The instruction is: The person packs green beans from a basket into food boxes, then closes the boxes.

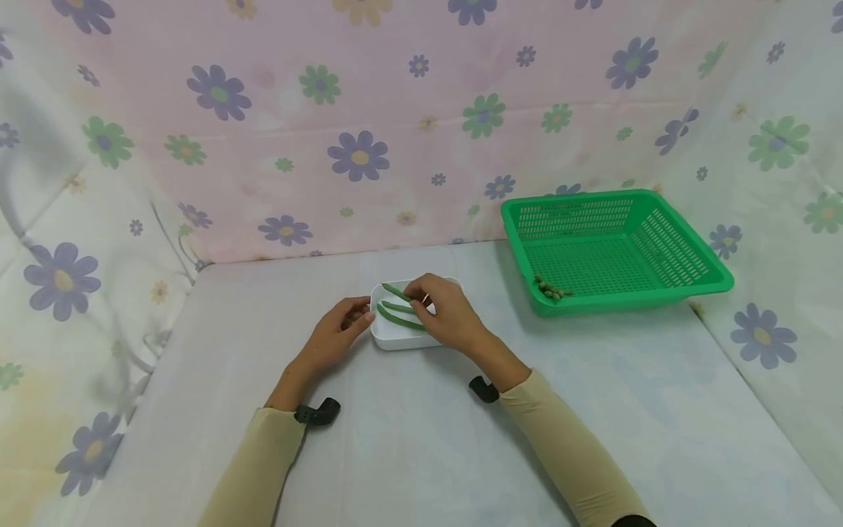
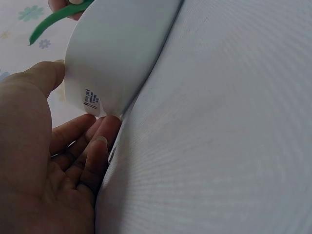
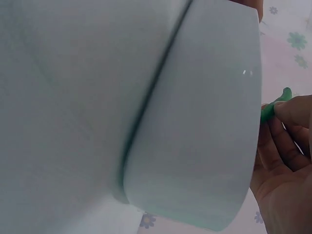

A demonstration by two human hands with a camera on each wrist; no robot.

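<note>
A white rectangular tray (image 1: 395, 343) with rounded corners stands on the table. My left hand (image 1: 334, 335) holds its left end, the thumb at the rim and the fingers curled against the lower corner, beside small printed text in the left wrist view. Over the tray, my right hand (image 1: 451, 311) pinches a green bean (image 1: 396, 292) between thumb and fingers. One end of this bean (image 3: 286, 93) sticks out past the thumb in the right wrist view. Below it in the tray lie two more green beans (image 1: 400, 319), their right ends hidden behind the right hand.
At the back right stands a green plastic basket (image 1: 714, 282) with slotted walls. In its near left corner sits a small heap of brownish-green pieces (image 1: 552, 288). A flowered cloth (image 1: 421, 212) rises behind the white-covered table (image 1: 408, 454) and along both sides.
</note>
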